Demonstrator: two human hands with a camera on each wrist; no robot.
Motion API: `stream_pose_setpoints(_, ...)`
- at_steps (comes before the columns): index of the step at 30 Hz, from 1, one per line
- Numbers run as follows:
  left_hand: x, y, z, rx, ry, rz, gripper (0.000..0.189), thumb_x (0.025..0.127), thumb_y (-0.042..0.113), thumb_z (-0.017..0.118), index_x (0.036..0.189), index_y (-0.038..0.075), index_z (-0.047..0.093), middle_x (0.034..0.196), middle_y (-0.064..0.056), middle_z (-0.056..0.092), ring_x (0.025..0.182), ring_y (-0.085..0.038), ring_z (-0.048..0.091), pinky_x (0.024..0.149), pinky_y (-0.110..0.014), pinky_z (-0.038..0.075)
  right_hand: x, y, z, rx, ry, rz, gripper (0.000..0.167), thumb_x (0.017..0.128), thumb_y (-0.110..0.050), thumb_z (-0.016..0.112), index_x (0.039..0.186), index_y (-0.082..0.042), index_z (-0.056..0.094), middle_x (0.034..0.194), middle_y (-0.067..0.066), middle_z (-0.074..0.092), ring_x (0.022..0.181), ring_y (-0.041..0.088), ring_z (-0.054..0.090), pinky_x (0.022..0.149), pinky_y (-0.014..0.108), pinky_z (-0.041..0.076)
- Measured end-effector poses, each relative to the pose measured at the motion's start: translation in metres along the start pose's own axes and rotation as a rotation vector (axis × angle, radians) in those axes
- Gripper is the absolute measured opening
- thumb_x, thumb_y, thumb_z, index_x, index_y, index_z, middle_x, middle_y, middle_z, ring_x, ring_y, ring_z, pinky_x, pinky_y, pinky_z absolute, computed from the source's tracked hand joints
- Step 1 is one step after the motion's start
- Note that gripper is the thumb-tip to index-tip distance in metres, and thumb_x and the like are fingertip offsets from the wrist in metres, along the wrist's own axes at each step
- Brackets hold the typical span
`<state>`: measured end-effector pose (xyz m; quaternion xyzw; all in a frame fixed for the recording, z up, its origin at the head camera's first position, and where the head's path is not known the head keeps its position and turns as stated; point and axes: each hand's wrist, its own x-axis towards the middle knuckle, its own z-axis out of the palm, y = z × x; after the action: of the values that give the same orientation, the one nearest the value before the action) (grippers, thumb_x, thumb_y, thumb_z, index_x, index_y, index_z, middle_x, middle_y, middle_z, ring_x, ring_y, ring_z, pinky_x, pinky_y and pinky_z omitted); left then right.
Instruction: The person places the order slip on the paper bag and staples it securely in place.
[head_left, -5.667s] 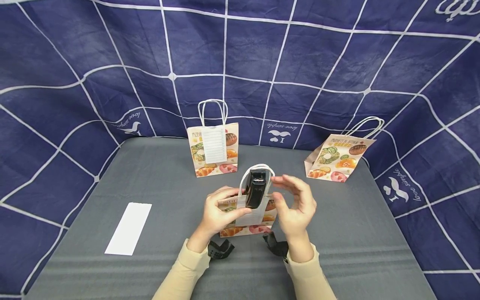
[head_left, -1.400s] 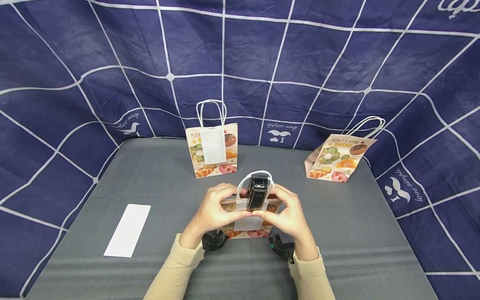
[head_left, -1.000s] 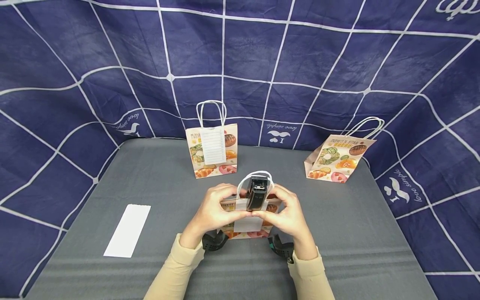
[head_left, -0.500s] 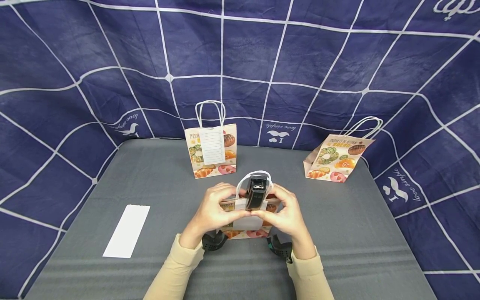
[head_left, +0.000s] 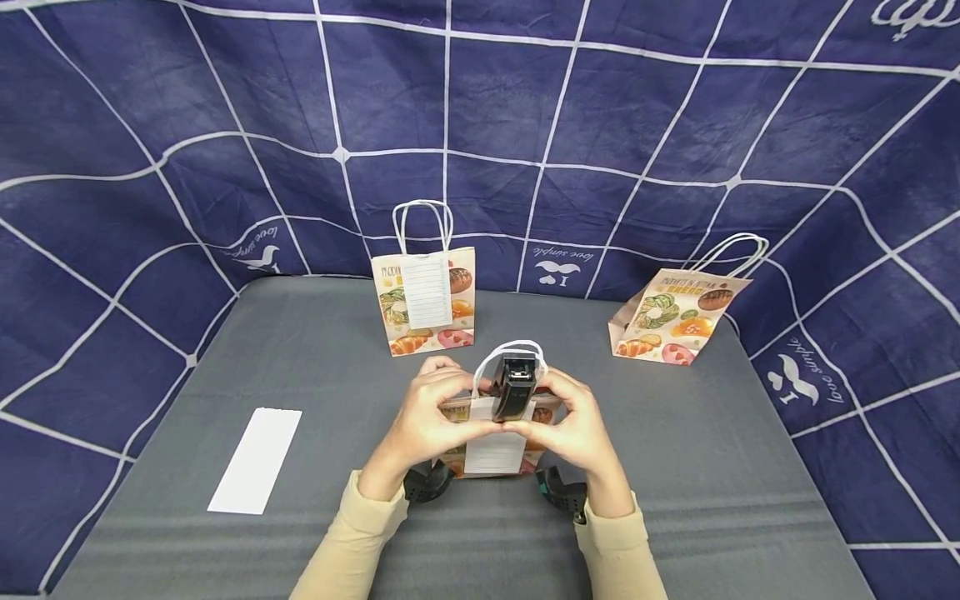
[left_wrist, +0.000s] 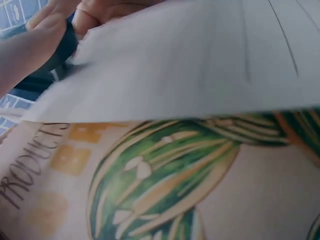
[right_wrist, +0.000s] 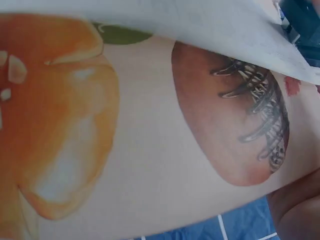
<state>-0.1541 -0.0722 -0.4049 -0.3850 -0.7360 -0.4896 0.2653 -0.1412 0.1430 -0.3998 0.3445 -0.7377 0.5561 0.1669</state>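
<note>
Both hands hold a black stapler (head_left: 515, 387) at the top edge of a printed paper bag (head_left: 452, 461), inside its white handle loop. My left hand (head_left: 431, 412) grips from the left and my right hand (head_left: 573, 421) from the right, thumb tips meeting below the stapler. Under the thumbs a white lined paper slip (head_left: 495, 455) hangs over the bag's front. In the left wrist view the slip (left_wrist: 175, 65) stands off the bag's face (left_wrist: 165, 185), its top by the stapler (left_wrist: 60, 55). The right wrist view shows the stapler (right_wrist: 302, 30) at the slip's edge too.
At the back stands a similar bag (head_left: 390, 308) with a lined slip (head_left: 427, 292) on its front. Another bag (head_left: 667, 321), leaning and without a slip, stands at the back right. A blank white slip (head_left: 257, 460) lies at left on the grey table (head_left: 345, 375).
My right hand, spread beside the stapler several seconds ago, now grips it with the left. Just now the hanging slip's lower end has swung outward, showing its lines.
</note>
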Motion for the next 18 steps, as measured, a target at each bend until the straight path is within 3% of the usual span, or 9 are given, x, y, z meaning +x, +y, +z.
stream_pose_setpoints(7,0.0003,0.0034,-0.0025,0.028,-0.026,-0.017,0.053,0.054,0.032,0.092,0.097,0.009,0.07,0.086,0.003,0.07,0.08,-0.01,0.062,0.088,-0.041,0.034,-0.0005,0.0002,-0.0043,0.003,-0.044,0.011,0.062,0.057,0.0,0.088,0.114,-0.007,0.064,0.114,0.006,0.063,0.106,0.018,0.057,0.09,0.029,0.045)
stream_pose_setpoints(14,-0.0007,0.0048,-0.003,0.031,-0.032,-0.006,0.061,0.054,0.036,0.091,0.104,0.009,0.07,0.091,0.003,0.071,0.084,-0.01,0.062,0.089,-0.041,0.034,-0.0011,0.0002,-0.0061,0.035,-0.036,-0.046,0.054,0.069,-0.024,0.085,0.115,-0.006,0.064,0.116,0.004,0.063,0.108,0.018,0.057,0.095,0.03,0.042)
stream_pose_setpoints(18,-0.002,0.0047,-0.0035,0.015,-0.029,-0.001,0.06,0.057,0.034,0.09,0.106,0.007,0.07,0.093,0.002,0.071,0.084,-0.011,0.062,0.088,-0.041,0.035,-0.0006,0.0002,-0.0074,0.054,-0.032,-0.079,0.056,0.072,-0.028,0.082,0.117,-0.003,0.062,0.115,0.005,0.063,0.108,0.019,0.057,0.096,0.031,0.043)
